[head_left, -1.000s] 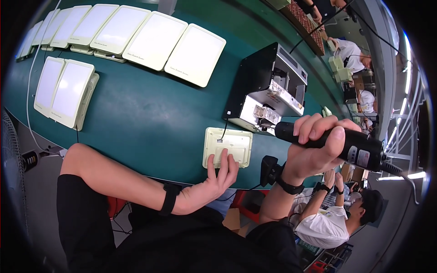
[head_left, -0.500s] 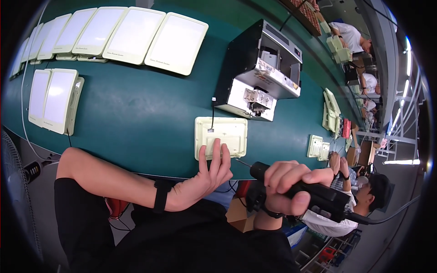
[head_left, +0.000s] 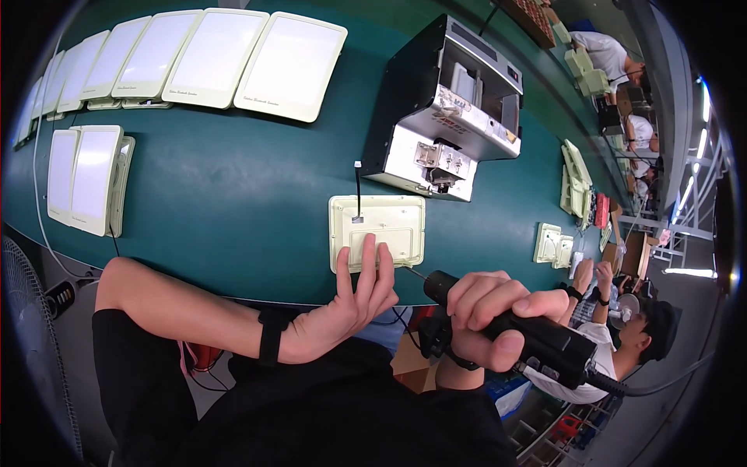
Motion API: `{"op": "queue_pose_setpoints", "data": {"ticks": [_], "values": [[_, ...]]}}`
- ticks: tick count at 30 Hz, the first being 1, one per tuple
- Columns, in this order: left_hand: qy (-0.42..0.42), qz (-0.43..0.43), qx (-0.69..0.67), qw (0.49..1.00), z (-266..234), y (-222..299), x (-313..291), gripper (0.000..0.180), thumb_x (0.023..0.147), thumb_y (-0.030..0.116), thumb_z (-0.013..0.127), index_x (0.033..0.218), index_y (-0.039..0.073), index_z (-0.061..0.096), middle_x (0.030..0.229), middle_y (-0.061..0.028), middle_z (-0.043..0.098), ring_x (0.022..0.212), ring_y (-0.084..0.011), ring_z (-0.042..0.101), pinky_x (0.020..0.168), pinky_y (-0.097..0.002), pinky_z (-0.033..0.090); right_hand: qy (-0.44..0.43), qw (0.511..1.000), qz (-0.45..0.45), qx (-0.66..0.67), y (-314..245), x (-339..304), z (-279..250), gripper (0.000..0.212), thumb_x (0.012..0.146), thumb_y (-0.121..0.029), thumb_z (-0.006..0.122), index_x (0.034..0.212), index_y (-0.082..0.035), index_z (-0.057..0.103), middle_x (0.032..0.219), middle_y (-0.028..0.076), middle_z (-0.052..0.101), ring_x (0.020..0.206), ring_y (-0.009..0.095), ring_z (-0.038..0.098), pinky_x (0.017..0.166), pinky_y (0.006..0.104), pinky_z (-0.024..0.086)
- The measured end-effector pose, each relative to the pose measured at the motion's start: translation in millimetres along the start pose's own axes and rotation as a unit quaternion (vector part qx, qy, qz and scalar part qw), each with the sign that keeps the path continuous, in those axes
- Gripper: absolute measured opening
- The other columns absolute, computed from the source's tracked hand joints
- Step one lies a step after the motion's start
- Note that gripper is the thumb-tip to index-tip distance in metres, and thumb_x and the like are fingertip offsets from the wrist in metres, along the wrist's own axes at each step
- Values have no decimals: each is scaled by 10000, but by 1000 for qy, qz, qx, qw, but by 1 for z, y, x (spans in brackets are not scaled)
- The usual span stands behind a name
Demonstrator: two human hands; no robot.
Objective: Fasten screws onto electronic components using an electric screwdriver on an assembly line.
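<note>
A pale cream plastic housing point(head_left: 397, 222) lies on the green table, a short black cable with a white plug standing up from its slot. My left hand point(head_left: 354, 303) rests on its near edge, fingers stretched out and slightly spread. In my right hand point(head_left: 498, 315) is a black electric screwdriver point(head_left: 537, 342), fingers wrapped round its body. Its thin bit points left at the housing's near right corner; whether it touches there I cannot tell. A cord runs from the tool's back end to the right.
A black and silver screw feeder machine point(head_left: 451, 117) stands just beyond the housing. White-faced panels point(head_left: 288, 66) line the far left, with more panels point(head_left: 97, 179) stacked nearer. Other cream housings point(head_left: 548, 243) lie to the right, where a co-worker point(head_left: 622, 342) sits.
The view has shifted slightly. My left hand stays on the housing and my right hand keeps the screwdriver at the same corner. The co-worker's hands at right have moved apart.
</note>
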State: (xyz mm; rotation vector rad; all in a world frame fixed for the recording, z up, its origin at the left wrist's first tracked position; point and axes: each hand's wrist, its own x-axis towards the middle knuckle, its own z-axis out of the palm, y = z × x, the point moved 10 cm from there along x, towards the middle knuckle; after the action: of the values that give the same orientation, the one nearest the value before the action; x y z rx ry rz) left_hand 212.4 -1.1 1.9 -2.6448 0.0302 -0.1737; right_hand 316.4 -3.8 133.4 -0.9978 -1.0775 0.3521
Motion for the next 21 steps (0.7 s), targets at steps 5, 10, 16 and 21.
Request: {"op": "queue_pose_setpoints", "data": {"ticks": [5, 10, 16, 21], "values": [[10, -7, -5, 1000, -2, -3, 0, 333, 981, 371, 456, 1037, 48, 517, 1343, -245, 601, 1259, -470, 607, 956, -628, 531, -6, 1000, 13, 18, 7, 2, 0, 349, 961, -257, 684, 1086, -91, 404, 601, 61, 515, 407, 171, 476, 398, 352, 471], [-12, 5, 1, 1000, 1, 1, 1, 364, 997, 407, 441, 1105, 74, 540, 1357, -234, 574, 1250, -499, 598, 922, -684, 528, -5, 1000, 6, 1, 8, -3, 0, 338, 954, -228, 676, 1081, -90, 396, 606, 63, 517, 412, 175, 479, 398, 356, 469], [1, 3, 5, 1000, -3, -1, 2, 347, 999, 373, 450, 1090, 50, 541, 1323, -249, 597, 1242, -495, 607, 913, -625, 558, 2, 1000, 3, 4, 11, -9, 1, 343, 955, -238, 684, 1074, -90, 397, 613, 57, 526, 410, 176, 470, 412, 348, 460], [5, -8, 3, 1000, -7, -6, 3, 336, 1001, 334, 469, 1123, 32, 552, 1267, -267, 622, 1217, -488, 623, 870, -527, 593, 2, 1000, 14, 17, 13, -6, 1, 336, 961, -254, 689, 1061, -98, 408, 614, 49, 523, 433, 173, 480, 447, 346, 464]]}}
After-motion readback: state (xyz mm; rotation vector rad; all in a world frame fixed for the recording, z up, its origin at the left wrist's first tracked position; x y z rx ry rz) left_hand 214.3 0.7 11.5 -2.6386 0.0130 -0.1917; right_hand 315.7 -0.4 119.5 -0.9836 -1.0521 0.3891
